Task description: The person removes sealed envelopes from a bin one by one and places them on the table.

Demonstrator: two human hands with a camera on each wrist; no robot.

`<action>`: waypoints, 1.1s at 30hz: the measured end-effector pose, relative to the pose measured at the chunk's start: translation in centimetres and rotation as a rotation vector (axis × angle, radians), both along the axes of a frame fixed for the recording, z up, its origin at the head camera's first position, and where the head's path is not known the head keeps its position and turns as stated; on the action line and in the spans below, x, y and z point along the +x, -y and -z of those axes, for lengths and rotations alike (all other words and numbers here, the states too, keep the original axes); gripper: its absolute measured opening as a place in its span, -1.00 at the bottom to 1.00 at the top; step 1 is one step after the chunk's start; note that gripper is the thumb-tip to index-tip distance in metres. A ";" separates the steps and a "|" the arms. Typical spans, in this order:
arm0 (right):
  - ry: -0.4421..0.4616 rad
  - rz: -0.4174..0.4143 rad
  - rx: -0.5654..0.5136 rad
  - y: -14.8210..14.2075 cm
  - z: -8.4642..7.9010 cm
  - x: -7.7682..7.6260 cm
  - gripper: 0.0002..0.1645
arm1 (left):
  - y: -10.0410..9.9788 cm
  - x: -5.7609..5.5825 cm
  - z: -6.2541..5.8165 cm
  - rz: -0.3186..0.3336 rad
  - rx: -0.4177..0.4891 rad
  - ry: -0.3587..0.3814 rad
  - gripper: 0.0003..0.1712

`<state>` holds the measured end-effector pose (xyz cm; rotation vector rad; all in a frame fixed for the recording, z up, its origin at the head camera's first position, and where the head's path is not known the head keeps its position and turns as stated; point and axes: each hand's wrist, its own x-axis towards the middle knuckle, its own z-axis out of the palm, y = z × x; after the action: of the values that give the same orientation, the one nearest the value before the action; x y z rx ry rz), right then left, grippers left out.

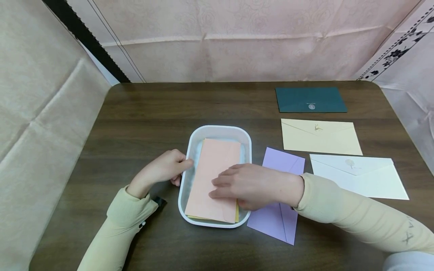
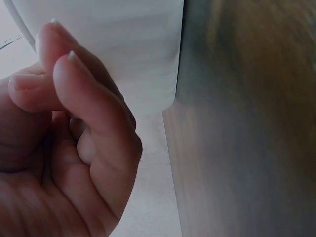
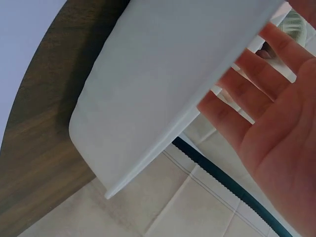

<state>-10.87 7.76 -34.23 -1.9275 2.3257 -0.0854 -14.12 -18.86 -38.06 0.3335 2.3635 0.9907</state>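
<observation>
A white plastic tray (image 1: 248,150) stands upright on the table, holding a pale pink envelope (image 1: 217,162) on top of yellow paper (image 1: 194,217) that peeks out along its edges. My left hand (image 1: 166,169) is at the tray's left rim, thumb over the edge and fingers curled outside against the wall, as the left wrist view also shows. Inside the tray, the fingers of my right hand (image 1: 244,186) lie spread and nearly straight over the pink envelope. My right wrist passes above a purple envelope (image 1: 271,222), hiding its middle.
Right of the tray lie a white envelope (image 1: 359,177), a cream envelope (image 1: 318,137) and, farthest back, a dark teal envelope (image 1: 310,99). The brown wooden table (image 1: 135,124) has pale cloth (image 1: 217,56) hanging behind it and at both sides.
</observation>
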 end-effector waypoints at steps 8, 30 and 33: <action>-0.015 0.019 0.003 0.2 0.4 0.0 -0.31 | 0.0 0.0 0.0 -0.004 -0.010 0.008 -0.54; -0.100 -0.023 0.010 0.1 1.1 -0.2 -0.29 | -0.2 0.1 -0.1 -0.004 -0.025 -0.011 -0.55; -0.108 -0.033 -0.002 0.0 1.1 -0.2 -0.29 | -0.2 0.1 -0.1 -0.006 -0.024 -0.010 -0.55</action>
<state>-11.09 7.72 -35.36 -2.0187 2.3599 0.0206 -14.02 -18.69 -37.97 0.3236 2.3841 0.9649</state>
